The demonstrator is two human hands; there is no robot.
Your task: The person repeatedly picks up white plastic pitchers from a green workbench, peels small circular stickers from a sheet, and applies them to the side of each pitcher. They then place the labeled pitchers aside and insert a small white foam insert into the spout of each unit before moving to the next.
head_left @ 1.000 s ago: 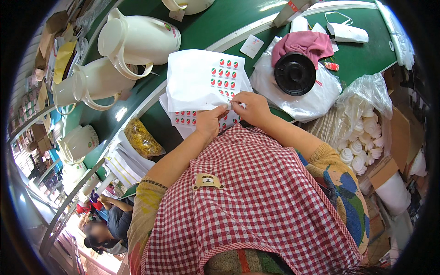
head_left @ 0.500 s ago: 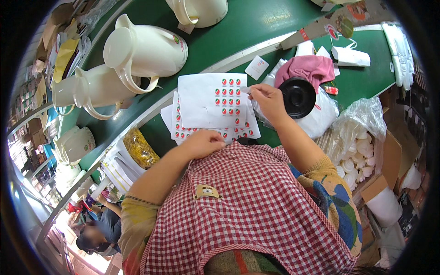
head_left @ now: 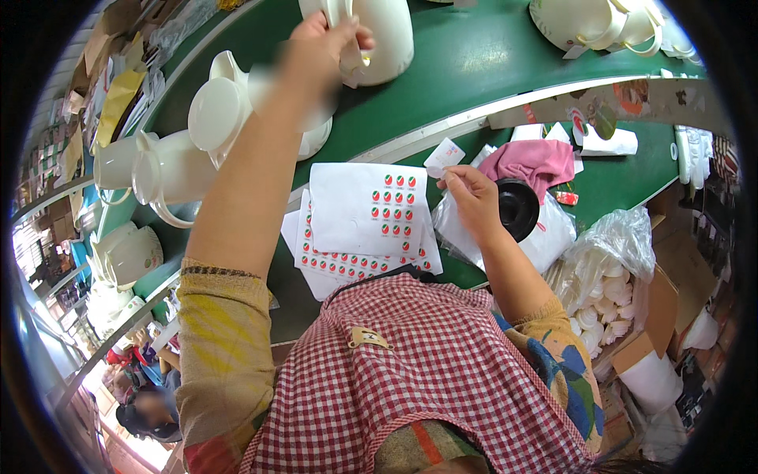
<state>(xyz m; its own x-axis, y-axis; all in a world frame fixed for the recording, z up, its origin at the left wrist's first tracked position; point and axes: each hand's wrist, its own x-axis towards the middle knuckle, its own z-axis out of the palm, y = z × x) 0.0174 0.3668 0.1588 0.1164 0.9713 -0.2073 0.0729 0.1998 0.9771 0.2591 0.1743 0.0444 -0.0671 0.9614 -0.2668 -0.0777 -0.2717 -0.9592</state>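
My left hand [head_left: 320, 55] reaches far forward, its fingers closed round the handle of a cream pitcher [head_left: 392, 39] at the top of the view. My right hand [head_left: 472, 193] is at the right edge of a white sheet of red-and-green stickers [head_left: 347, 209]. Its thumb and fingers pinch a small piece, apparently a sticker; the piece hardly shows. More sticker sheets lie under the top one. A white card [head_left: 447, 155] lies just beyond my right fingertips. My left forearm partly hides another cream pitcher [head_left: 215, 110].
More cream pitchers stand along the green conveyor [head_left: 474, 59], left and far right. Right of my right hand lie a black round part [head_left: 517, 207] and a pink cloth [head_left: 530, 164]. A plastic bag of white parts [head_left: 604, 304] sits lower right. A person [head_left: 150, 407] is at lower left.
My left hand has left the sheets, reached forward and taken hold of a pitcher's handle. My right hand still pinches beside the sheet. The pitchers have shifted right along the conveyor.
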